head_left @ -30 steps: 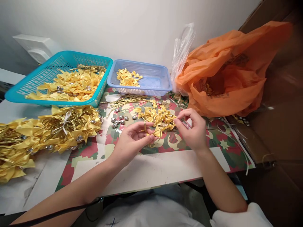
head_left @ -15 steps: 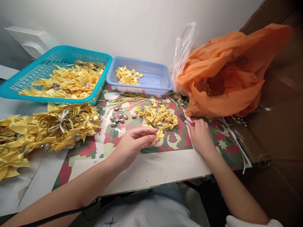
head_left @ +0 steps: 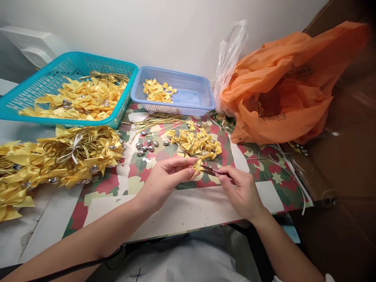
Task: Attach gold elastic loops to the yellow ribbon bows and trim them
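Observation:
My left hand (head_left: 166,178) pinches a yellow ribbon bow (head_left: 197,166) with gold cord looped at it, between thumb and fingertips. My right hand (head_left: 242,190) is closed round a small pair of snips (head_left: 212,171) with dark blades and a pinkish handle. The tips of the snips reach the bow and cord at my left fingertips; whether they touch is too small to tell. Just behind my hands lies a pile of yellow bows (head_left: 196,143) with gold cord. Several silver bells (head_left: 149,145) sit loose to its left, and gold cords (head_left: 158,123) lie behind them.
At the back left stands a teal basket (head_left: 117,117) of yellow bows, beside a blue basket (head_left: 202,107) with smaller ones. Bundled bows (head_left: 76,156) cover the left side. An orange bag (head_left: 279,125) and a clear plastic bag (head_left: 230,58) stand at the back right.
My right hand has lifted the snips from the table on the right and brought them leftward to the bow. My left hand has stayed nearly in place, holding the bow.

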`<act>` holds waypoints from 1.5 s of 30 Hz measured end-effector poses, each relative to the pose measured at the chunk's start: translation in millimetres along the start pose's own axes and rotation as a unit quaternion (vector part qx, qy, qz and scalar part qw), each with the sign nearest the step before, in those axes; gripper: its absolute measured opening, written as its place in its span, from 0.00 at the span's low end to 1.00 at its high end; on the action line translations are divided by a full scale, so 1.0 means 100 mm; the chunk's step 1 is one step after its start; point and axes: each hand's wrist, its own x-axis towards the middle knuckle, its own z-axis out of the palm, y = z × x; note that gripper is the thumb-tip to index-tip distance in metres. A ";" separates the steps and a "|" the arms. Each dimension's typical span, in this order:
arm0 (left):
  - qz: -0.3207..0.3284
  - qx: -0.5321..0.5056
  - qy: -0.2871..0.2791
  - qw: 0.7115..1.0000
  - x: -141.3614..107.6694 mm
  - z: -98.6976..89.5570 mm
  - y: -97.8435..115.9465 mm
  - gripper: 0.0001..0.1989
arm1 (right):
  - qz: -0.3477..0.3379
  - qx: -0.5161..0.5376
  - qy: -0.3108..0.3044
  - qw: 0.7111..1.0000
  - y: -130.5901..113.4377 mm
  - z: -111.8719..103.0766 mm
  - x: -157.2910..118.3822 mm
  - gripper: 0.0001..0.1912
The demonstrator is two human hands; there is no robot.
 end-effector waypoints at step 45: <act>-0.131 -0.153 0.018 0.979 0.00 0.05 0.11 0.10 | 0.139 -0.192 0.080 0.968 0.70 -0.29 -0.07 0.18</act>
